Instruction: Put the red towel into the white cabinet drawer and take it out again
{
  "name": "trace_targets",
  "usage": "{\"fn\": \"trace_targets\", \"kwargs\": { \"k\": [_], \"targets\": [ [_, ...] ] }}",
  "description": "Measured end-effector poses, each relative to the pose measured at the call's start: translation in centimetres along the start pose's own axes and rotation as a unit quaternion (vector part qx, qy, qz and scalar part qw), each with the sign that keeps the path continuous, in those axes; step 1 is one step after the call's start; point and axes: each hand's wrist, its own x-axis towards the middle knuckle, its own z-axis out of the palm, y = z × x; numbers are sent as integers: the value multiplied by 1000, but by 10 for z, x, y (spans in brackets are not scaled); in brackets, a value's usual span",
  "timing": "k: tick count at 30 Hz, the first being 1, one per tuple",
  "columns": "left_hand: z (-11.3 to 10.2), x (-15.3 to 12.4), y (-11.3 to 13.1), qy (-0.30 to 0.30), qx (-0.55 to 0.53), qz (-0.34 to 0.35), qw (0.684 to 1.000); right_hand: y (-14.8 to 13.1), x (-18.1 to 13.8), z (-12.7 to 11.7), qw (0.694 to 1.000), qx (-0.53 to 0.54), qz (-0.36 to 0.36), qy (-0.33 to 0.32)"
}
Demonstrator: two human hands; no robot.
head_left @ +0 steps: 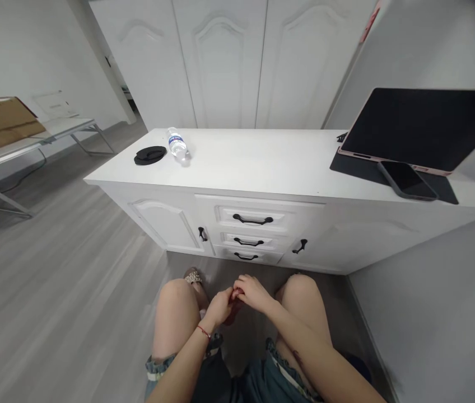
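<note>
White panelled cupboard doors and grey plank flooring fill the background; across the middle of the frame runs a long white desk [262,162] with three black-handled drawers [252,220]. On its smooth top, upper left, lie a clear plastic water bottle [176,144] on its side and a flat black disc [150,154]; at right, a dark tablet [426,126] and a glossy phone [408,180].

At lower centre, between bare knees, the left hand [219,307] and right hand [255,293] meet fingertip to fingertip. Both sets of fingers are curled closed, pinching at a reddish speck [236,291], possibly a small object – too tiny to tell its shape or long axis. It sits right of the left fingers and left of the right – equally near both. A red cord bracelet [203,332] circles the left wrist.
</note>
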Motion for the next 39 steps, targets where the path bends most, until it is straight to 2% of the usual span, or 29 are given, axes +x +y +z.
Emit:
{"fn": "trace_targets", "kwargs": {
  "k": [5, 10, 15, 19, 24, 32, 36, 39],
  "targets": [
    [1, 0, -3, 9, 45, -49, 998, 32, 18, -18, 994, 110, 5, -9],
    [-2, -2, 1, 6, 74, -65, 995, 74, 56, -42, 990, 65, 114, 52],
    [-8, -1, 6, 5, 84, -92, 992, 95, 88, -36, 984, 33, 172, 31],
    [-11, 2, 8, 34, 71, -128, 989, 89, 99, -17, 973, 24, 222, 63],
    [-12, 4, 4, 67, 37, -155, 985, 68, 93, 3, 956, 16, 267, 124],
    [-9, -8, -8, 69, 11, -122, 990, 47, 57, 22, 957, 32, 251, 139],
    [-13, -27, -5, 91, -83, -77, 989, 41, 38, 30, 963, 47, 230, 132],
    [-19, -49, 4, 124, -172, -46, 976, 35, 25, 37, 965, 56, 218, 135]
  ]
}}
